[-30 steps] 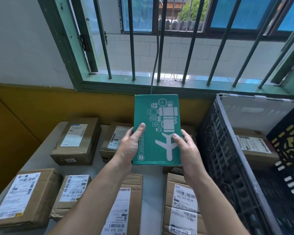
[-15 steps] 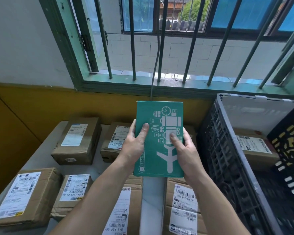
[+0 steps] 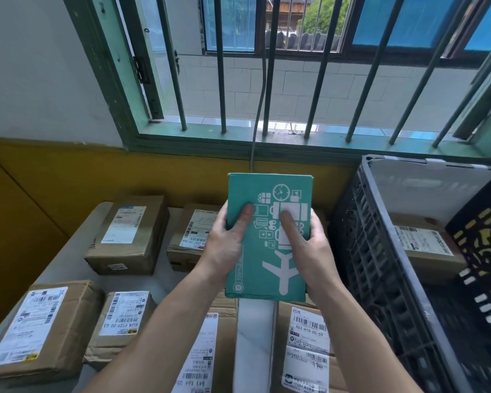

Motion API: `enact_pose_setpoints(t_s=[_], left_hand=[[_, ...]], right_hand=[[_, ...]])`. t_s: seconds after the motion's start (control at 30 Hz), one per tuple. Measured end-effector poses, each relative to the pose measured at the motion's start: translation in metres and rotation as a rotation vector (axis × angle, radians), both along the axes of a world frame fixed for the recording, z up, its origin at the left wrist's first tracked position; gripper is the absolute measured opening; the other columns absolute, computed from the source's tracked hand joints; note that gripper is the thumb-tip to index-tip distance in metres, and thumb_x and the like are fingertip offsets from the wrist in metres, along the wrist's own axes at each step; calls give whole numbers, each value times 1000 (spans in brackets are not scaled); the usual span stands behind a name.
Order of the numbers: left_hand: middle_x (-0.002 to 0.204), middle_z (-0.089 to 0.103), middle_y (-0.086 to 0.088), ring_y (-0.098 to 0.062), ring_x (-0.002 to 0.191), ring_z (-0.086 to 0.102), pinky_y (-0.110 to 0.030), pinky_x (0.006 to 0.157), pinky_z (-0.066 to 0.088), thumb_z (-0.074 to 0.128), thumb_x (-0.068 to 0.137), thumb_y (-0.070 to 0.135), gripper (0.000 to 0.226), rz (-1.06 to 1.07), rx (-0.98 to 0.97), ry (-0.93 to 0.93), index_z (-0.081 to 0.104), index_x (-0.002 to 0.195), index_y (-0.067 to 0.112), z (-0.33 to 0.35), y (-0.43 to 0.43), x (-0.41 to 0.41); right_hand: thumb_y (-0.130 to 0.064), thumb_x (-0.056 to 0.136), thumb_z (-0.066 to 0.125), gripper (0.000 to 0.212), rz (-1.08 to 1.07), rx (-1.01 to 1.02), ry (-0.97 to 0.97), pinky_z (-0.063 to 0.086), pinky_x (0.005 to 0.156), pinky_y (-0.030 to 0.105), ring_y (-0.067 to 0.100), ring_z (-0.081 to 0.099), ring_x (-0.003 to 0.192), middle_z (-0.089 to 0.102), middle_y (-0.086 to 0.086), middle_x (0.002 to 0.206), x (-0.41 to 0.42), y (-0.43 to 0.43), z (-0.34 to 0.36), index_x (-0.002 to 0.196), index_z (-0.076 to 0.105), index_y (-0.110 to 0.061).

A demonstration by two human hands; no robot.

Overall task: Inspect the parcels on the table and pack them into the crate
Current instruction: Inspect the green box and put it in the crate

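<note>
I hold a flat green parcel point(image 3: 270, 268) with white airplane and gift graphics upright above the table, its printed face toward me. My left hand point(image 3: 229, 245) grips its left edge with the thumb on the face. My right hand point(image 3: 309, 251) grips the right edge, thumb pressed on the white graphics. Several brown cardboard parcels with white labels lie on the table point(image 3: 254, 336) below, one at the back left point(image 3: 128, 236), one at the front left point(image 3: 40, 330). The dark plastic crate point(image 3: 380, 265) stands to the right and holds one brown parcel point(image 3: 425, 245).
A yellow and white wall and a barred green-framed window point(image 3: 267, 143) lie behind the table. A grey cable point(image 3: 257, 123) hangs down from the window behind the green parcel. A black and yellow patterned panel point(image 3: 482, 251) leans inside the crate at the right.
The green parcel has come down and closer to me, and both hands have slid higher up its sides, thumbs now nearer its middle.
</note>
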State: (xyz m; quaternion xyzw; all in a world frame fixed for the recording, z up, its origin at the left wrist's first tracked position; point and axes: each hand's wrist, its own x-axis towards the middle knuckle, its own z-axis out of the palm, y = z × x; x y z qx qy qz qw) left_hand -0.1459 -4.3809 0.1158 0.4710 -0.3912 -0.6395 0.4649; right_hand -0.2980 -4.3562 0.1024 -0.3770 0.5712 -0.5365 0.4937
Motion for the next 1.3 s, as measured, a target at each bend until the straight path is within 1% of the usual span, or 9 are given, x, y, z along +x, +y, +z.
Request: enact_pose_setpoints(t_s=[0.2,0.3,0.47,0.67,0.77,0.9,1.07,1.2,1.3], left_hand=[[111,78,-4,-31,99,77,-51,82,64,61,93,57,53,0,-3,-8,50,137,30,2,-3,-3],[107,79,-2,-28,94,78,-45,75,65,56,97,55,45,-6,-36,-49,54,131,26,3,-2,-2],[105,79,-1,-23,89,79,-33,65,63,54,100,48,35,-43,-18,-36,57,127,26,1,1,-1],[108,78,-7,-29,94,78,-41,74,65,56,88,67,63,-11,6,-53,52,131,20,9,-3,-2],[100,79,-2,-25,87,79,-39,70,65,53,95,62,52,34,-9,-80,53,128,21,10,-5,-1],[105,79,-2,-24,89,79,-34,67,64,51,99,57,48,5,6,-65,56,131,21,7,0,-3],[115,75,-12,-33,101,77,-54,88,62,51,72,93,98,-9,12,-74,52,137,21,12,-2,-3],[118,74,-17,-28,93,79,-33,64,63,45,71,97,100,41,54,-63,51,137,21,22,-3,2],[117,72,-21,-21,81,77,-28,56,60,40,93,75,74,52,25,-14,55,134,16,23,0,1]], right_hand=[[-55,92,65,75,21,12,-37,65,80,46,21,79,91,80,-2,108,1,2,-1,155,35,-29],[-51,94,63,75,36,3,-30,65,76,41,21,79,91,80,-2,109,-1,3,-2,158,30,-30],[-65,89,65,84,30,-5,-12,62,89,54,21,78,97,77,-1,119,-3,-1,2,158,26,-39],[-57,94,59,76,39,-1,-13,65,83,48,21,79,94,78,1,115,0,1,0,159,27,-34],[-53,95,61,71,60,-3,-47,65,78,43,22,79,93,78,1,114,0,2,1,157,31,-38],[-82,77,64,92,24,19,-34,62,87,56,24,79,93,79,-1,108,1,-1,4,153,35,-40],[-75,82,57,86,0,11,4,62,85,56,24,79,91,80,1,105,1,0,0,155,35,-35],[-60,85,60,84,76,-25,-36,64,81,48,25,79,95,78,3,114,3,5,0,159,28,-37],[-61,84,59,81,112,-47,-21,64,74,38,20,79,93,78,0,111,2,6,6,157,32,-37]])
